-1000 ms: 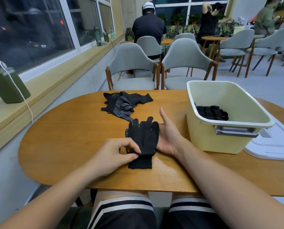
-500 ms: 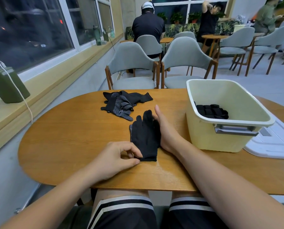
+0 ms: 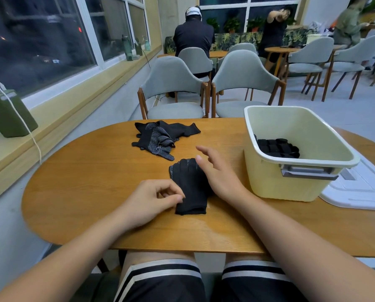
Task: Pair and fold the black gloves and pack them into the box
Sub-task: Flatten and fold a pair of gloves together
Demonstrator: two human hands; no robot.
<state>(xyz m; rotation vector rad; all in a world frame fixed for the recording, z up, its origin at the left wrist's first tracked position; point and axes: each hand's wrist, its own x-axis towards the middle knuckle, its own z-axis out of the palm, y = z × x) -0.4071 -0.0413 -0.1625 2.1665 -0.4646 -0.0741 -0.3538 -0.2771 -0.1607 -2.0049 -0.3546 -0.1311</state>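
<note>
**Step in hand:** folding. One stacked pair of black knit gloves with white grip dots lies flat on the oval wooden table, fingers pointing away from the person, cuff nearest the table's front edge. By appearance the pair is matched but not yet folded.

**Task's other items:** a loose heap of black dotted gloves lies farther back on the table, unpaired. A cream plastic box with a grey handle stands to the right, and folded black gloves already lie inside it.

**Next move, as judged:** double the pair over on itself, fingers toward cuff. Keep both layers aligned, since the soft knit is likely to slip, then carry the bundle right and over the box rim.

**Left hand:** fingers curled, thumb tip touching the pair's left edge near the cuff. Whether it actually pinches the fabric cannot be told.

**Right hand:** open, fingers spread and raised, heel of the palm on the pair's right side.

**Adjacent:** a white flat lid lies beside the box.
</note>
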